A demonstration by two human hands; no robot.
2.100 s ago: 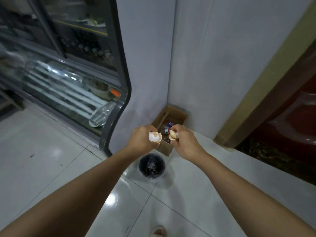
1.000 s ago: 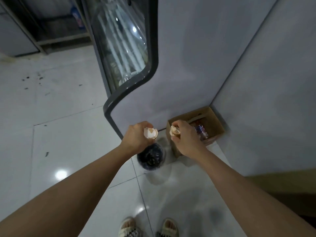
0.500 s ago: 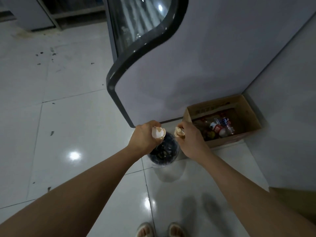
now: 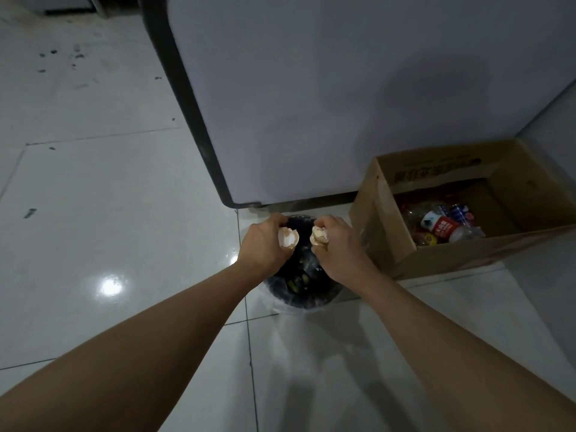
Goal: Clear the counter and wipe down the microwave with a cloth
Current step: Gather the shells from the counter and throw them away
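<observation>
My left hand (image 4: pixel 263 246) grips a broken eggshell half (image 4: pixel 288 237), white inside with a tan outside. My right hand (image 4: pixel 338 249) grips another crumpled eggshell piece (image 4: pixel 319 236). Both hands are held side by side, a small gap between them, directly above a round black waste bin (image 4: pixel 300 286) on the floor. The bin holds dark rubbish and my hands hide its far part. No microwave, counter or cloth is in view.
An open cardboard box (image 4: pixel 386 213) with plastic bottles (image 4: pixel 442 227) stands right of the bin. The grey side panel of a display cabinet (image 4: pixel 311 104) rises just behind the bin. Glossy white floor tiles (image 4: pixel 109 229) spread to the left.
I have stepped closer and tilted my view down; the bin and box now look larger. Both hands, still holding the eggshells, have come over the bin's opening.
</observation>
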